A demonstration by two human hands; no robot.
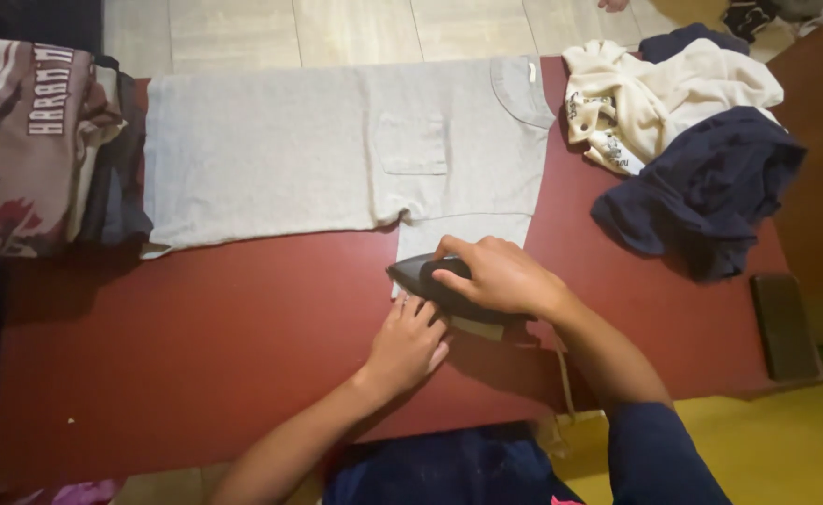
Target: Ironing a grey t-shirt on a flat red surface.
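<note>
head view: right hand grips the dark iron by its top at frame centre; left hand lies open, flattening the soft, limp grey t-shirt sleeve on the red table. the iron looks heavy.

The table is dark red. The T-shirt spread on it is plain pale grey, pocket included. The iron is black with a lighter base. To one side lies a cream sweatshirt with dark print, and a navy garment — plain. The folded stack shows camouflage — brown, maroon, cream. The floor is yellow.
</note>
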